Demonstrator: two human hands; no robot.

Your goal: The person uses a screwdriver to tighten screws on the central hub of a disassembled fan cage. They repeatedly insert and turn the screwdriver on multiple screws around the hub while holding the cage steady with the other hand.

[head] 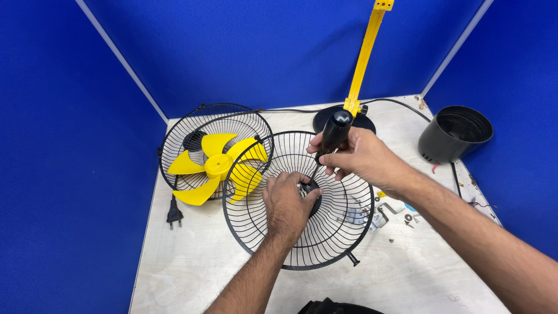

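Head view: right hand [357, 157] grips a black-handled screwdriver [334, 135], fingers closed round the handle, tip angled down to the hub of the front grille [299, 200] lying mid-desk. Left hand [286, 204] rests inside the grille at the hub, fingers curled on a small black part there; can't tell exactly what. Left of it, overlapping, a 2nd grille [192, 125] w/ yellow blade [218, 166]. Black cup [453, 134] far right, yellow stand [365, 55] behind, loose screws [410, 218] on the desk [192, 267].
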